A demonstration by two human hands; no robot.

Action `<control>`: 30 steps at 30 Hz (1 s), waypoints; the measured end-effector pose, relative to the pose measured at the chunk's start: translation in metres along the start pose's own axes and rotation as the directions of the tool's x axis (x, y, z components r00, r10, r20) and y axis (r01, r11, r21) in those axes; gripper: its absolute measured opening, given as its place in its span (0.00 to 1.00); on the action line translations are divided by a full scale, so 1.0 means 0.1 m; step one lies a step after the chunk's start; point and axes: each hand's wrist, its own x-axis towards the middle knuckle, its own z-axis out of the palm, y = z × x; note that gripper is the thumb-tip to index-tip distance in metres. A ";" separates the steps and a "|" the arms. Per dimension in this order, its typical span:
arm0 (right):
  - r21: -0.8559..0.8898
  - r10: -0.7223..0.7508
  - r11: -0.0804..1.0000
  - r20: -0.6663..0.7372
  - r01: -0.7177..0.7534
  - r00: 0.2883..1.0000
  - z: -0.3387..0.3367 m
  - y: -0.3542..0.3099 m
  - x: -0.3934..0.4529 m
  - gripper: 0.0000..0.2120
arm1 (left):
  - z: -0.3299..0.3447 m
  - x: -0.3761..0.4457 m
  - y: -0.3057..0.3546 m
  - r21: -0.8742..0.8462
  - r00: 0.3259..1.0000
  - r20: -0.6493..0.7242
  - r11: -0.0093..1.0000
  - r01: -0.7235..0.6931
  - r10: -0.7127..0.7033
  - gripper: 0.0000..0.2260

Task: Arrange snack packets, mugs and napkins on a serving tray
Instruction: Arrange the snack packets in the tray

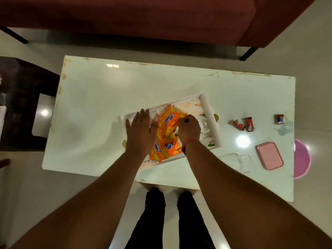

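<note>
A white serving tray (210, 114) lies tilted on the white table (100, 90). Several orange snack packets (168, 119) lie in its left half. White napkins (204, 125) fill its right end. My left hand (141, 132) lies flat, fingers spread, on the tray's left part beside the packets. My right hand (189, 129) is closed over the top orange packet near the tray's middle. Two clear glass mugs (240, 160) stand on the table right of the tray, near the front edge.
Small red snack packets (243, 124) and another small packet (278, 119) lie at the table's right. A pink lidded box (270, 156) sits near the right front corner. A pink bowl (302, 159) is on the floor beyond. A red sofa (143, 17) stands behind the table.
</note>
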 end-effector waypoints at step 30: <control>-0.279 -0.264 0.927 -0.005 0.252 0.965 -0.92 -0.14 1.58 0.07 | 0.75 0.86 1.39 -0.381 0.874 0.479 0.877 0.294 -0.085 0.13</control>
